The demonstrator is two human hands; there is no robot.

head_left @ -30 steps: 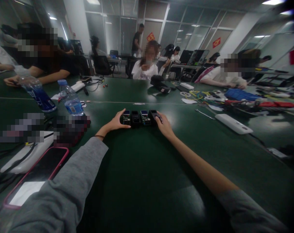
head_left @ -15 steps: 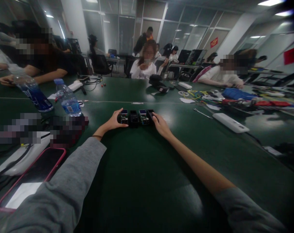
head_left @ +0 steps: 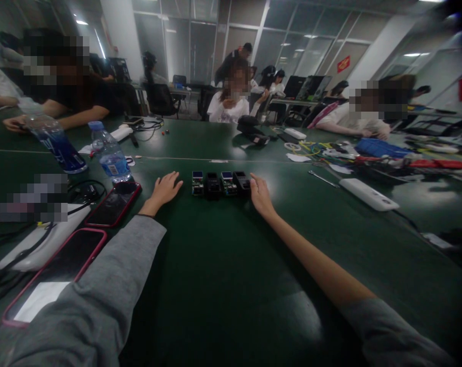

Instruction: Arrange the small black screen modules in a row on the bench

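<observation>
In a row on the dark green table (head_left: 215, 265) stand two small green circuit boards with little screens and two black plastic cases. From the left come a circuit board (head_left: 197, 183), a black case (head_left: 212, 184), a second circuit board (head_left: 228, 183) and a second black case (head_left: 242, 183). My left hand (head_left: 165, 188) rests flat on the table left of the row, fingers spread, apart from the first board. My right hand (head_left: 260, 194) is beside the right-hand case with its fingers stretched out; whether the fingertips touch the case I cannot tell.
Left are two phones (head_left: 114, 204) (head_left: 58, 272), a white power strip (head_left: 32, 250) and two bottles (head_left: 114, 159) (head_left: 58, 145). Right lie a wrench (head_left: 323, 179), another white strip (head_left: 368, 194) and tangled cables (head_left: 330, 153). Several people sit around the table's far side.
My left hand has let go of the left circuit board and moved left onto the table. My right hand has loosened from the right black case and shifted slightly right.
</observation>
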